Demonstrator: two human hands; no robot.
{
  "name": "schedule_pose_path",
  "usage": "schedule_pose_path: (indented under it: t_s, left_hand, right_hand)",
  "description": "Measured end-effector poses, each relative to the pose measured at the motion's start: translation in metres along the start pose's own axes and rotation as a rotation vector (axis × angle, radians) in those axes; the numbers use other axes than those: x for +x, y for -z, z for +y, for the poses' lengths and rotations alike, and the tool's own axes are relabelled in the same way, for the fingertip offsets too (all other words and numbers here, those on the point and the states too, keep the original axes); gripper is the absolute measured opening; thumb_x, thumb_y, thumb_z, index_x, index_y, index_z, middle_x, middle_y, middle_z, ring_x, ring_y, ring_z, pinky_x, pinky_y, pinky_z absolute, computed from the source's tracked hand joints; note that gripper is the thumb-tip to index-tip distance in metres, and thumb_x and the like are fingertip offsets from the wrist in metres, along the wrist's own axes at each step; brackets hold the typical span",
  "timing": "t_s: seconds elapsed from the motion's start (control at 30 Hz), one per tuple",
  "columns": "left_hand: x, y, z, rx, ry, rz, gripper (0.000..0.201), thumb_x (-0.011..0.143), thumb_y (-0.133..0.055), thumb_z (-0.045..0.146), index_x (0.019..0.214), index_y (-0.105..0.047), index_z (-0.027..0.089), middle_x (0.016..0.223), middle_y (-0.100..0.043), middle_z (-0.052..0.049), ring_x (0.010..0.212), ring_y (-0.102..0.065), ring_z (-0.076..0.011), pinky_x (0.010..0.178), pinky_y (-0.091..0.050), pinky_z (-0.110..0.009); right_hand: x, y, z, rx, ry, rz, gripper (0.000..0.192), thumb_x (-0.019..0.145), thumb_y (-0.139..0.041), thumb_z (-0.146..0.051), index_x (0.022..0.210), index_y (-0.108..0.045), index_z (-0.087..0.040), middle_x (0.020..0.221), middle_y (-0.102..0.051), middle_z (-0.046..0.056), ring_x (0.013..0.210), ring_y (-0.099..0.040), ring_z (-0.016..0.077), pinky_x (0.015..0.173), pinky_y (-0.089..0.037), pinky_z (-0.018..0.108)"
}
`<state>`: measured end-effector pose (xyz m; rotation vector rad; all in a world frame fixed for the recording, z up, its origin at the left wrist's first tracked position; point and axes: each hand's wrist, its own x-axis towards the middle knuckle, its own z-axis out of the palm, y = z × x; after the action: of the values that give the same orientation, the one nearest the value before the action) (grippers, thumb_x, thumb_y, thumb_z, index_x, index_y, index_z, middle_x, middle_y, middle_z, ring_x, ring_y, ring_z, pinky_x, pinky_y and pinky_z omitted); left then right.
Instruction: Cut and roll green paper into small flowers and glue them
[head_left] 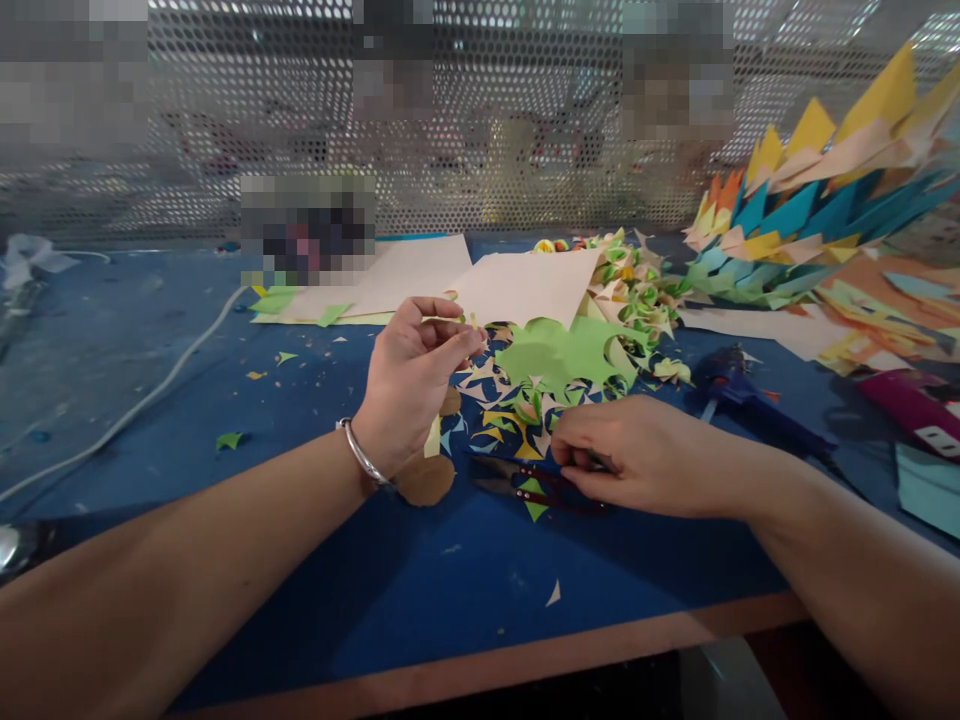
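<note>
My left hand [412, 375] is raised above the blue table, thumb and fingers pinched around a small pale yellow paper piece [474, 321]. To its right and lower down, my right hand [637, 455] has its fingers closed at the dark red handles of a pair of scissors [517, 482]. The scissors lie low over the tabletop, blades pointing left; the fingers partly hide the handles. Under my left wrist is a brown cardboard disc [426, 480]. Between the hands lie curved paper scraps [491, 415] and a green sheet [559, 355] with rounded cut-outs.
A pale paper sheet [525, 285] lies behind, beside a heap of curled paper pieces [630, 285]. A blue glue gun [750, 400] and a magenta object [911, 410] lie right. A layered pointed-paper construction [817, 220] stands behind them. A white cable [172, 375] crosses the left.
</note>
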<state>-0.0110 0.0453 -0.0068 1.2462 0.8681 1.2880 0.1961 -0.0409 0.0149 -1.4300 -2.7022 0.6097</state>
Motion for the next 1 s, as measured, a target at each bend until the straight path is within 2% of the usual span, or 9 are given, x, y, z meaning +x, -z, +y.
schedule_pose_path:
  t_s: [0.2,0.5,0.63,0.8,0.9,1.0]
  left_hand:
    - [0.003,0.001,-0.001,-0.025,0.036,-0.001,0.024,0.076,-0.073,0.012,0.09,-0.055,0.02,0.071,-0.068,0.002,0.07,-0.066,-0.0115,0.064,-0.05,-0.022]
    - [0.004,0.0,0.006,-0.024,0.11,0.035,0.019,0.075,-0.072,0.013,0.086,-0.058,0.02,0.073,-0.066,0.001,0.067,-0.064,-0.0105,0.063,-0.049,-0.023]
    - [0.005,0.002,0.006,-0.038,0.126,0.041,0.015,0.074,-0.073,0.014,0.084,-0.062,0.019,0.076,-0.066,0.001,0.068,-0.063,-0.0101,0.064,-0.049,-0.023]
    - [0.005,0.002,0.003,-0.015,0.117,0.021,0.009,0.076,-0.072,0.016,0.081,-0.065,0.02,0.077,-0.066,0.0,0.068,-0.062,-0.011,0.065,-0.051,-0.024]
    - [0.005,0.001,0.002,0.0,0.103,0.024,0.011,0.075,-0.072,0.015,0.08,-0.064,0.02,0.077,-0.066,0.0,0.068,-0.062,-0.0114,0.065,-0.051,-0.025]
    - [0.004,0.0,0.003,0.001,0.11,0.022,0.011,0.076,-0.071,0.014,0.08,-0.062,0.02,0.076,-0.066,0.0,0.068,-0.062,-0.0109,0.067,-0.051,-0.025]
  right_hand:
    - [-0.002,0.0,-0.004,-0.041,-0.07,-0.012,0.006,0.077,-0.054,-0.014,0.073,-0.054,-0.018,0.072,-0.062,0.001,0.06,-0.051,0.0132,0.058,-0.029,0.026]
    - [-0.008,0.009,0.005,0.001,-0.088,0.12,0.005,0.077,-0.055,-0.015,0.077,-0.057,-0.019,0.069,-0.061,-0.002,0.059,-0.051,0.0115,0.058,-0.034,0.024]
    - [-0.014,0.014,0.01,0.165,-0.044,0.161,0.006,0.081,-0.056,-0.017,0.078,-0.061,-0.02,0.065,-0.059,-0.003,0.053,-0.048,0.0092,0.051,-0.034,0.022]
    - [-0.016,0.021,0.022,0.44,-0.006,0.164,0.014,0.089,-0.059,-0.026,0.088,-0.071,-0.019,0.077,-0.068,0.002,0.061,-0.057,0.0109,0.054,-0.042,0.022]
    - [-0.014,0.023,0.025,0.702,-0.058,0.128,0.017,0.09,-0.062,-0.031,0.09,-0.072,-0.018,0.071,-0.066,0.001,0.053,-0.055,0.0085,0.047,-0.042,0.02]
    - [-0.012,0.022,0.027,0.913,-0.129,0.145,0.016,0.088,-0.065,-0.031,0.087,-0.072,-0.018,0.069,-0.066,0.001,0.05,-0.056,0.0079,0.042,-0.04,0.019]
